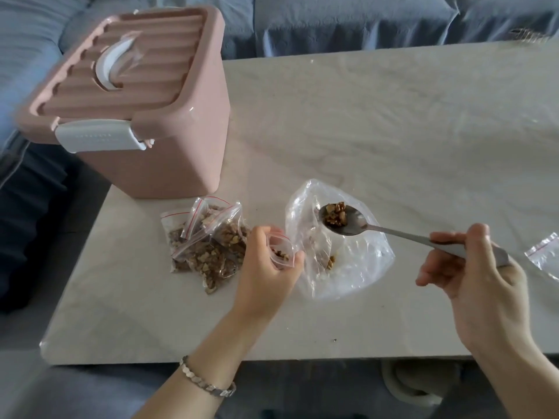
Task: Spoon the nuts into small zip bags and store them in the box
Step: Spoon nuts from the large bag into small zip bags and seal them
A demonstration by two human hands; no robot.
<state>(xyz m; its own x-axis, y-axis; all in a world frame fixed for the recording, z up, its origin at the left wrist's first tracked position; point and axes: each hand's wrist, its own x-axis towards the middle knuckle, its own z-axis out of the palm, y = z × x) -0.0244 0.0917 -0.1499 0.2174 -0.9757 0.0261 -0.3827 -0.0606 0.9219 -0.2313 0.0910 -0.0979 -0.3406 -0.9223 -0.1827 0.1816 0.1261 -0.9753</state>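
My left hand [269,266] grips a small zip bag [280,251] with a red seal line, its mouth held open and a few nuts inside. My right hand [472,267] holds a metal spoon [357,225] by the handle; its bowl carries a heap of walnut pieces above a large clear plastic bag [357,267] that lies on the table with a few nuts left in it. Left of my left hand lies a pile of several filled zip bags [205,246]. The pink storage box [145,116] stands at the table's far left corner with its lid on.
The white marble table [393,131] stretches to the back and right. Empty small zip bags [544,252] lie at the right edge. A blue-grey sofa [332,19] runs behind the table. A nut crumb [334,340] lies near the front edge.
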